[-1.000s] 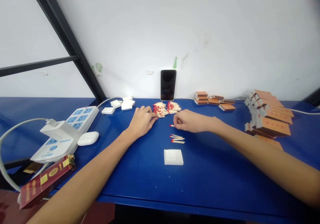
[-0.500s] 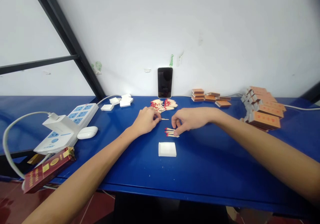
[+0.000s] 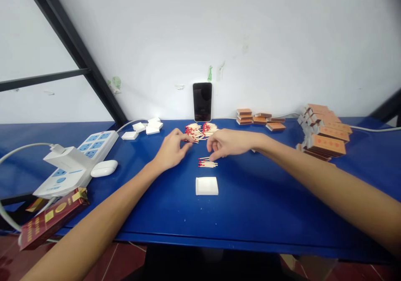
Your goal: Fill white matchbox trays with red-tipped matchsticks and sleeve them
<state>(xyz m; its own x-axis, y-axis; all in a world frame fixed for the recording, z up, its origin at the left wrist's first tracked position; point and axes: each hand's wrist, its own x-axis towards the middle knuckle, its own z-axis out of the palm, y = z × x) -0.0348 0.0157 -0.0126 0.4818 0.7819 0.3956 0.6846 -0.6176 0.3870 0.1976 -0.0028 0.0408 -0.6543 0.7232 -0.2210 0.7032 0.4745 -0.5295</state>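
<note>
A loose pile of red-tipped matches lies on the blue table near the wall. My left hand rests just left of it, thumb and fingers pinched together; anything between them is too small to see. My right hand hovers beside the pile with its fingertips drawn together and pointing down at a small neat row of matches. A white matchbox tray sits in front of that row, nearer to me.
A phone leans on the wall. Orange matchbox sleeves and a bigger heap of matchboxes lie to the right. More white trays, a power strip, an earbud case and a red carton are on the left.
My right hand carried a match from the pile to the small row, then lifted back toward the pile. My left hand drew back slightly from the pile. The view shifted.
</note>
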